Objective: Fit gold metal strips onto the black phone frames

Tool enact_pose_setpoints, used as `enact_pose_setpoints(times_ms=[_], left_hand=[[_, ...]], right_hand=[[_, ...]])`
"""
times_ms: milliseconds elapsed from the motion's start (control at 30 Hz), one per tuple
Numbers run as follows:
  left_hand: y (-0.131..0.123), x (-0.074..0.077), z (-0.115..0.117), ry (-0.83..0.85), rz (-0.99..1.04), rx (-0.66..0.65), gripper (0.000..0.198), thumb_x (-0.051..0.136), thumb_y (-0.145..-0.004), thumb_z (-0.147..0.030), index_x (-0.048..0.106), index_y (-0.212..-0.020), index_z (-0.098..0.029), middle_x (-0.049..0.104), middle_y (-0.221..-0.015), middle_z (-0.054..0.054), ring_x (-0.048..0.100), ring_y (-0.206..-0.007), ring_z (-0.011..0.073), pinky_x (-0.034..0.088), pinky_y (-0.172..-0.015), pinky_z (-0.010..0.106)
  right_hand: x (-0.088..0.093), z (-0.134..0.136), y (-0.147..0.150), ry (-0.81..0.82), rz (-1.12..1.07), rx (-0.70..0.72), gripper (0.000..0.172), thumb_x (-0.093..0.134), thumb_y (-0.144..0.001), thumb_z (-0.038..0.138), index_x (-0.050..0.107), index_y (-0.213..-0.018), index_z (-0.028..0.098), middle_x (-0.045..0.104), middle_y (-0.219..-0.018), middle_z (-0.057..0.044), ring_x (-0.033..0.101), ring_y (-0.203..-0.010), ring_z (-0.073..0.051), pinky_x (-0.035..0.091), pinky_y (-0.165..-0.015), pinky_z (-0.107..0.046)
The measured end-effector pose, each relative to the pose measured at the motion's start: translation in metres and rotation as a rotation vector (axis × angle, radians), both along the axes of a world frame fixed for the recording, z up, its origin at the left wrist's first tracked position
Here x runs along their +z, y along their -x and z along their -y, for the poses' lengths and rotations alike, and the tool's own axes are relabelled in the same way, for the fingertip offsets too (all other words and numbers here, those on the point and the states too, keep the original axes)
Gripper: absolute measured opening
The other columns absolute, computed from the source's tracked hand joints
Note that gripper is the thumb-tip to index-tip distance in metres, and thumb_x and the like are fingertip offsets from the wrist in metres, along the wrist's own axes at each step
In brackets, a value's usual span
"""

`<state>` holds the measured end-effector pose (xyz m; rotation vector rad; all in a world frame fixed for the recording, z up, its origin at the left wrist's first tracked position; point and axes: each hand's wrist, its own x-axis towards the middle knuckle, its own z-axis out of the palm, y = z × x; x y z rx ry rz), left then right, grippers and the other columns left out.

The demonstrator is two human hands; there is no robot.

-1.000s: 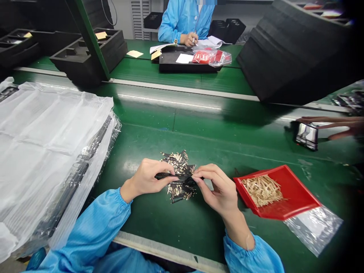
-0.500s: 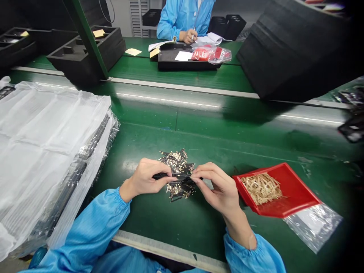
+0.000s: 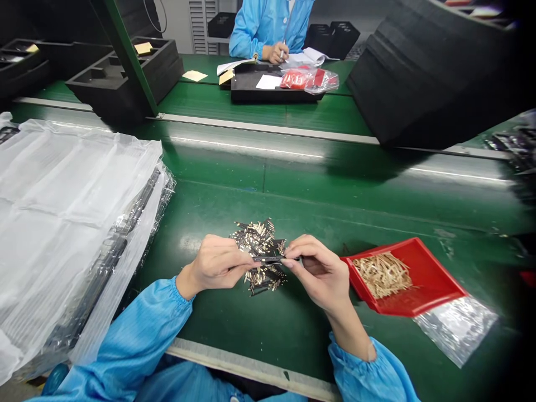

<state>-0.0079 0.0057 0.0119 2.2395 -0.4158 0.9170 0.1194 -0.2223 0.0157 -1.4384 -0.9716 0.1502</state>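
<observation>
From the head camera, the left hand (image 3: 215,262) and the right hand (image 3: 320,273) meet over a green bench mat (image 3: 335,201). Both hands are partly closed. Together they pinch a thin dark strip (image 3: 270,259) from its two ends, which holds it up just above a heap of dark and gold pins (image 3: 259,237). The heap sits between the hands, right under the strip. A red tray (image 3: 419,268) of pale pins (image 3: 383,274) lies near the right hand, easy to reach. Across the bench, a co-worker (image 3: 259,28) holds a pen (image 3: 283,47).
</observation>
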Motion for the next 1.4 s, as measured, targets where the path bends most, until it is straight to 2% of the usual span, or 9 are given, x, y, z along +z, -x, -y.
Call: enact_pose_setpoints(times_ms=[200, 367, 533, 700, 833, 1067, 1233, 1333, 1400], left_hand=[[-0.005, 0.005, -0.001, 0.117, -0.058, -0.019, 0.015, 0.075, -0.105, -0.031, 0.085, -0.11, -0.02, 0.072, -0.065, 0.0, 0.059, -0.051, 0.0109, 0.043, -0.055, 0.025], [-0.009, 0.003, 0.003, 0.362, -0.225, -0.082, 0.014, 0.078, -0.103, -0.026, 0.087, -0.111, -0.02, 0.077, -0.072, 0.002, 0.062, -0.053, 0.01, 0.042, -0.052, 0.023], [-0.009, 0.001, 0.009, 0.503, -0.322, -0.078, 0.013, 0.083, -0.099, -0.023, 0.088, -0.11, -0.018, 0.084, -0.087, 0.004, 0.072, -0.061, 0.0137, 0.048, -0.053, 0.023], [-0.01, 0.001, 0.01, 0.377, -0.186, -0.039, 0.016, 0.086, -0.097, -0.024, 0.084, -0.112, -0.018, 0.084, -0.093, 0.004, 0.076, -0.068, 0.0139, 0.054, -0.06, 0.022], [-0.011, 0.001, 0.007, 0.17, 0.05, -0.027, 0.009, 0.083, -0.099, -0.02, 0.08, -0.107, -0.018, 0.077, -0.075, 0.001, 0.066, -0.056, 0.0112, 0.047, -0.056, 0.026], [-0.01, 0.001, 0.003, 0.07, 0.129, -0.052, 0.015, 0.084, -0.095, -0.012, 0.078, -0.107, -0.017, 0.078, -0.081, 0.002, 0.069, -0.061, 0.0128, 0.048, -0.06, 0.028], [-0.01, 0.002, 0.003, 0.264, -0.105, -0.062, 0.011, 0.087, -0.096, -0.023, 0.082, -0.105, -0.021, 0.081, -0.082, 0.001, 0.069, -0.061, 0.0117, 0.05, -0.06, 0.025], [-0.012, 0.006, 0.004, 0.479, -0.337, -0.026, 0.031, 0.081, -0.101, -0.03, 0.077, -0.131, -0.024, 0.083, -0.115, 0.006, 0.079, -0.096, 0.0182, 0.06, -0.086, 0.026], [-0.014, 0.006, 0.004, 0.646, -0.334, 0.11, 0.037, 0.072, -0.106, -0.032, 0.07, -0.142, -0.025, 0.078, -0.131, 0.008, 0.074, -0.115, 0.0207, 0.059, -0.094, 0.029]], right_hand=[[-0.004, 0.006, 0.006, 0.16, -0.003, 0.059, 0.019, 0.072, -0.107, 0.026, 0.072, -0.126, 0.027, 0.075, -0.111, -0.008, 0.071, -0.1, -0.024, 0.058, -0.086, -0.036], [-0.004, 0.008, 0.006, 0.305, -0.18, 0.046, 0.023, 0.064, -0.112, 0.044, 0.07, -0.122, 0.025, 0.073, -0.105, -0.005, 0.067, -0.082, -0.018, 0.053, -0.07, -0.027], [-0.005, 0.006, 0.006, 0.313, -0.287, 0.015, 0.034, 0.066, -0.109, 0.056, 0.07, -0.112, 0.023, 0.07, -0.091, -0.002, 0.061, -0.072, -0.016, 0.047, -0.062, -0.025], [-0.006, 0.006, 0.009, 0.302, -0.23, 0.018, 0.025, 0.062, -0.113, 0.048, 0.066, -0.114, 0.024, 0.068, -0.094, -0.001, 0.061, -0.077, -0.016, 0.047, -0.067, -0.026], [-0.004, 0.006, 0.01, 0.244, -0.031, 0.068, 0.013, 0.062, -0.114, 0.037, 0.063, -0.119, 0.025, 0.068, -0.106, -0.004, 0.064, -0.095, -0.02, 0.05, -0.085, -0.031], [-0.002, 0.005, 0.007, 0.226, 0.042, 0.114, 0.017, 0.057, -0.116, 0.036, 0.063, -0.128, 0.026, 0.068, -0.113, -0.006, 0.064, -0.103, -0.021, 0.05, -0.092, -0.033], [-0.008, 0.005, -0.004, 0.291, -0.166, 0.032, 0.047, 0.061, -0.11, 0.062, 0.078, -0.098, 0.02, 0.069, -0.09, -0.005, 0.062, -0.083, -0.02, 0.048, -0.079, -0.032], [-0.016, 0.007, -0.013, 0.293, -0.365, -0.142, 0.056, 0.073, -0.099, 0.072, 0.078, -0.085, 0.018, 0.066, -0.078, -0.003, 0.058, -0.072, -0.018, 0.047, -0.07, -0.029], [-0.023, 0.009, -0.021, 0.23, -0.43, -0.28, 0.056, 0.073, -0.098, 0.073, 0.076, -0.089, 0.017, 0.062, -0.073, -0.001, 0.053, -0.064, -0.015, 0.045, -0.059, -0.025]])
